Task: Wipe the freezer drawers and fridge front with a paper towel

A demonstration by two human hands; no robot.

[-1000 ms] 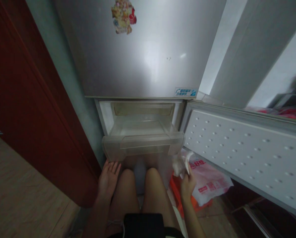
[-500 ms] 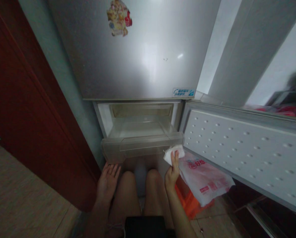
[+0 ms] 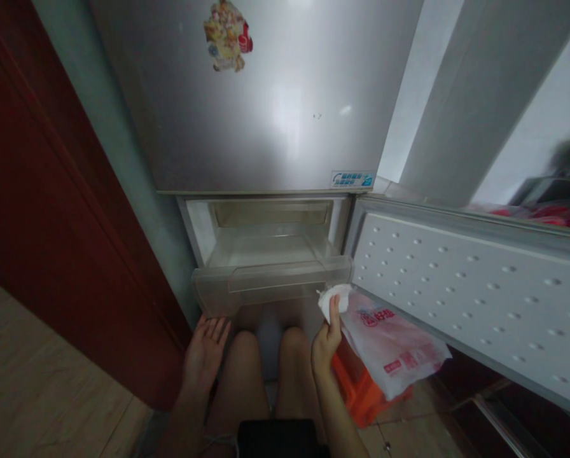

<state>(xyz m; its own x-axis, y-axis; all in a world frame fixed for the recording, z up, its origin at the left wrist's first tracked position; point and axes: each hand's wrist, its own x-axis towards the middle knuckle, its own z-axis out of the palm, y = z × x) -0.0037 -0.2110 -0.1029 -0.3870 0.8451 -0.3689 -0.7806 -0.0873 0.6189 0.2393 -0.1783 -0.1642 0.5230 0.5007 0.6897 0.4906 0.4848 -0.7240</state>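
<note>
A clear plastic drawer [image 3: 270, 283] is pulled out from the lower compartment of a silver fridge [image 3: 266, 114]. My right hand [image 3: 327, 334] holds a white cloth [image 3: 335, 301] against the right end of the drawer front. At the drawer's lower left corner is my left hand [image 3: 208, 340], palm up with its fingers stretched out and their tips at the bottom edge. Nothing shows in that palm. The drawer's visible inside is bare.
The fridge's lower door [image 3: 457, 286] stands open to the right. Below it a white and red plastic bag [image 3: 394, 350] lies over an orange stool [image 3: 361, 394]. A dark red door [image 3: 75, 210] is on the left.
My right hand has shifted slightly left and down, and the cloth in it looks more bunched. The left hand has barely moved.
</note>
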